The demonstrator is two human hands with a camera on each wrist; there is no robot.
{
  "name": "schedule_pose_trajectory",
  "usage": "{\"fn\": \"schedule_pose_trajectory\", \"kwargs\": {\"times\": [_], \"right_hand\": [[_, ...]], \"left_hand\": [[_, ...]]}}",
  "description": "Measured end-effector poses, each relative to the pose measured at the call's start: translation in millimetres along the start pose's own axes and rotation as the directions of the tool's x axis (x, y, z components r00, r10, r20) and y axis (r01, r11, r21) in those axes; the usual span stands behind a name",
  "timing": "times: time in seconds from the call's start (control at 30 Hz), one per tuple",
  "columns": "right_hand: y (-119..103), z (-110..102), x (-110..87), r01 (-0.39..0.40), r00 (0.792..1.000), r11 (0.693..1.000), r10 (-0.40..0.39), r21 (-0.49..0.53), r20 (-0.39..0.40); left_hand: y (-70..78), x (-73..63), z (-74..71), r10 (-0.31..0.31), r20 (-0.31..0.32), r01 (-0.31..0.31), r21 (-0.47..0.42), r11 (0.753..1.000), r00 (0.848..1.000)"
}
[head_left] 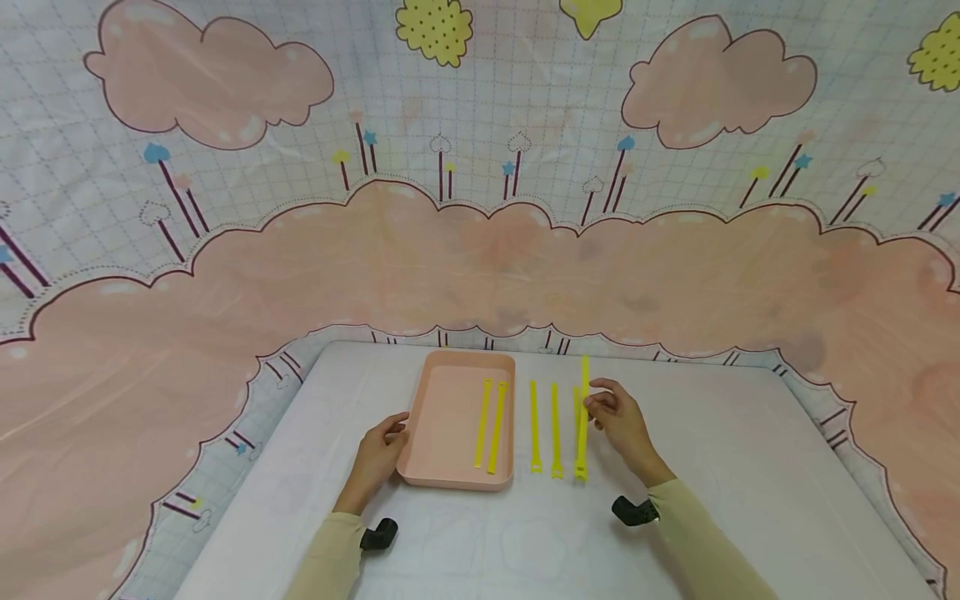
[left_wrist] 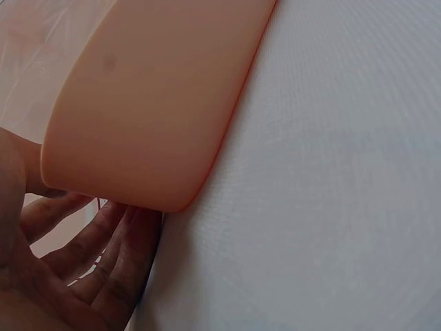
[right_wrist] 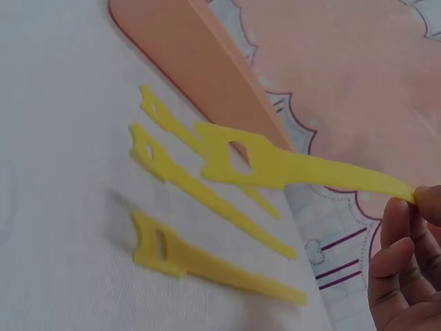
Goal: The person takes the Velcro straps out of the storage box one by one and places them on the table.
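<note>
My right hand [head_left: 621, 421] pinches a yellow cable strap [right_wrist: 248, 158] between thumb and fingertips. Its wide slotted head is away from the hand, and the strap hangs over the table. Below it, three more yellow straps [right_wrist: 213, 196] lie side by side on the table; in the head view the held one partly covers the rightmost. A shallow pink tray [head_left: 442, 417] stands to their left with two yellow straps [head_left: 497, 429] lying in its right half. Loosely bent, the fingers of my left hand [head_left: 378, 454] rest at the tray's left wall.
All of this is on a white table [head_left: 517, 542]. Behind it hangs a cloth [head_left: 480, 258] printed with clouds and stars, which also runs along the table's sides. A black wrist device [head_left: 633, 510] sits at each sleeve cuff.
</note>
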State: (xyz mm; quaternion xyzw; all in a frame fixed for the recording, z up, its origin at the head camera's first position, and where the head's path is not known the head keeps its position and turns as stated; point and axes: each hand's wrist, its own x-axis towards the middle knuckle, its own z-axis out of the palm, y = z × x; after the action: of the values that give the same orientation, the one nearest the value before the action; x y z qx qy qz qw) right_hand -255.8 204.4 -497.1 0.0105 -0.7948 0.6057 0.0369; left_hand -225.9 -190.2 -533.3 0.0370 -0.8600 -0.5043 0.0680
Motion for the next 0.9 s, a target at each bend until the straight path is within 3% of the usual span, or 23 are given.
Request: {"fn": "schedule_pose_trajectory", "kwargs": {"times": [0.27, 0.5, 0.9], "right_hand": [[10.5, -12.8, 0.3, -0.055, 0.998, 0.998, 0.054, -0.044, -0.018], [17.2, -23.0, 1.5, -0.048, 0.999, 0.998, 0.048, -0.047, -0.007], [22.2, -28.3, 6.9, -0.117, 0.993, 0.991, 0.119, -0.064, 0.017]], "left_hand": [[1.0, -0.1, -0.4, -0.019, 0.011, 0.019, -0.002, 1.000, 1.000], [0.4, -0.4, 0.0, -0.014, 0.012, 0.014, -0.001, 1.000, 1.000], [-0.2, -0.1, 0.5, -0.007, 0.006, 0.007, -0.006, 1.000, 1.000]]}}
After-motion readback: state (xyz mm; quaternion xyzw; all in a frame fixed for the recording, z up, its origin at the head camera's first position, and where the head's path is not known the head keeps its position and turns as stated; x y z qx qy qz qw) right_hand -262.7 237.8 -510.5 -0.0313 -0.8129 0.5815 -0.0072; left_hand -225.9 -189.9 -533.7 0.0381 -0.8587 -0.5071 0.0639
